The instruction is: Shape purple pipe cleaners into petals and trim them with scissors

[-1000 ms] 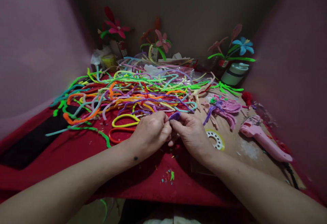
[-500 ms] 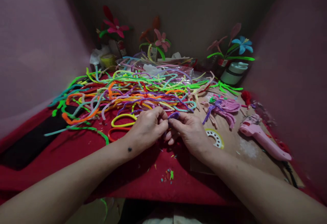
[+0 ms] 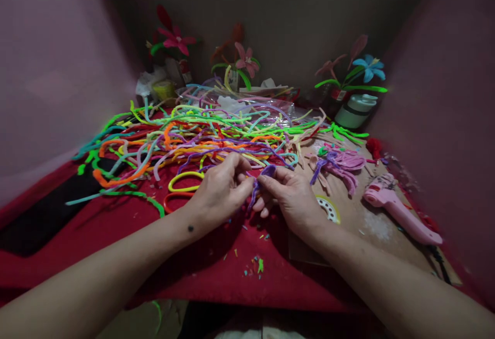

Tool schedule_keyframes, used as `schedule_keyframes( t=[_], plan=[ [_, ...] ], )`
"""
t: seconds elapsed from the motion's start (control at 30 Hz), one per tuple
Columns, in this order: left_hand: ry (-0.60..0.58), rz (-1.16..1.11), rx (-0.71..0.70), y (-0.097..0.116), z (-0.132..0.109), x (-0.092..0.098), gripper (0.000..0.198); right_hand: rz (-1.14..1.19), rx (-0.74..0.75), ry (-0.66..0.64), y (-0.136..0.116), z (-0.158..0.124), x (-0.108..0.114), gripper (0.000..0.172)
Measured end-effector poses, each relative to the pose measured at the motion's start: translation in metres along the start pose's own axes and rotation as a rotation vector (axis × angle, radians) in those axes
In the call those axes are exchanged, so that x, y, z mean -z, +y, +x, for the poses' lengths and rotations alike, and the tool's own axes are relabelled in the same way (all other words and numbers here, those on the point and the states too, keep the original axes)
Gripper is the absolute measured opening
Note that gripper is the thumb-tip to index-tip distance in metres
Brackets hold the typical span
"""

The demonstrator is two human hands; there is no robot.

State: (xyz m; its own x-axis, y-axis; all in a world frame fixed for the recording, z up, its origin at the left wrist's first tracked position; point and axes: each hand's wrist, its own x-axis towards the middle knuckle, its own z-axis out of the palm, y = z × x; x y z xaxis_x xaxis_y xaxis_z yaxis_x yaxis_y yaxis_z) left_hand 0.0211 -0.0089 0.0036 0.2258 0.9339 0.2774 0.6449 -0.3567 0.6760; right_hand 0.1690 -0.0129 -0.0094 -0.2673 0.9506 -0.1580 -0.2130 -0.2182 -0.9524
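My left hand (image 3: 222, 189) and my right hand (image 3: 292, 197) meet above the red cloth (image 3: 116, 236), both pinching a bent purple pipe cleaner (image 3: 262, 178). Its loop sticks up between the fingertips and its tail hangs down between the hands. Right behind the hands sprawls a big tangle of coloured pipe cleaners (image 3: 193, 133). A yellow loop (image 3: 185, 180) and an orange loop (image 3: 172, 202) lie just left of my left hand.
A pink glue gun (image 3: 398, 207) lies on brown cardboard (image 3: 371, 225) at the right, beside purple and pink petal pieces (image 3: 340, 166) and a white ring (image 3: 329, 209). Pipe-cleaner flowers (image 3: 174, 40) and a white jar (image 3: 356, 109) stand at the back. Pink walls close both sides.
Both hands have risen slightly and drifted back toward the pile. The purple pipe cleaner is turned, its tail now hanging between the hands.
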Motion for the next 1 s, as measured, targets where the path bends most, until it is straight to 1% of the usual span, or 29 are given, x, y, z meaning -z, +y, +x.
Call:
schedule_keyframes(
  t=[0.07, 0.2, 0.27, 0.37, 0.47, 0.53, 0.6, 0.7, 0.77, 0.8, 0.87, 0.93, 0.97, 1.0],
  plan=[
    [0.015, -0.034, -0.004, -0.002, 0.0001, 0.0028, 0.007, 0.006, 0.0, 0.012, -0.0009, 0.0, 0.001, 0.018],
    [-0.032, -0.027, -0.097, 0.0004, -0.0017, 0.006, 0.006, -0.011, 0.008, 0.031, -0.0012, 0.0004, 0.0024, 0.019],
    [-0.054, -0.008, -0.121, 0.0034, -0.0026, 0.0051, 0.007, -0.024, 0.019, 0.027, -0.0005, 0.0004, 0.0026, 0.019],
    [-0.085, 0.0, -0.09, 0.0057, -0.003, 0.0013, 0.01, -0.027, 0.051, 0.032, 0.0012, 0.0, 0.0026, 0.02],
    [-0.118, -0.028, -0.034, 0.0048, -0.0025, -0.0017, 0.012, -0.021, 0.067, 0.043, 0.0026, -0.0004, 0.0028, 0.023],
    [-0.131, -0.035, -0.024, 0.0035, -0.0022, -0.0023, 0.013, -0.026, 0.067, 0.057, 0.003, -0.0004, 0.0031, 0.024],
    [-0.141, -0.025, -0.026, 0.0021, -0.0021, -0.0019, 0.014, -0.006, 0.052, 0.06, 0.0028, 0.0001, 0.0031, 0.023],
    [-0.148, -0.015, -0.018, 0.0, -0.0022, -0.0008, 0.016, 0.07, 0.005, 0.017, 0.0018, 0.001, 0.0028, 0.023],
    [-0.164, -0.024, -0.01, -0.0007, -0.0021, 0.0001, 0.016, 0.069, -0.006, 0.004, 0.0012, 0.0015, 0.0026, 0.024],
    [-0.158, -0.034, -0.011, -0.0006, -0.0019, 0.0007, 0.015, 0.05, -0.002, 0.01, 0.001, 0.0016, 0.0028, 0.024],
    [-0.086, -0.071, -0.003, 0.0008, -0.0013, 0.0022, 0.011, 0.022, 0.014, 0.038, 0.0009, 0.0021, 0.0034, 0.022],
    [-0.015, -0.17, 0.08, 0.0032, -0.0006, 0.0042, 0.013, 0.04, 0.042, 0.072, 0.0014, 0.003, 0.0046, 0.02],
    [-0.023, -0.246, 0.161, 0.0044, -0.0003, 0.005, 0.016, 0.06, 0.059, 0.086, 0.0018, 0.0035, 0.0052, 0.019],
    [-0.073, -0.34, 0.255, 0.0053, -0.0001, 0.0056, 0.019, 0.076, 0.079, 0.097, 0.0023, 0.0041, 0.0057, 0.019]
  ],
)
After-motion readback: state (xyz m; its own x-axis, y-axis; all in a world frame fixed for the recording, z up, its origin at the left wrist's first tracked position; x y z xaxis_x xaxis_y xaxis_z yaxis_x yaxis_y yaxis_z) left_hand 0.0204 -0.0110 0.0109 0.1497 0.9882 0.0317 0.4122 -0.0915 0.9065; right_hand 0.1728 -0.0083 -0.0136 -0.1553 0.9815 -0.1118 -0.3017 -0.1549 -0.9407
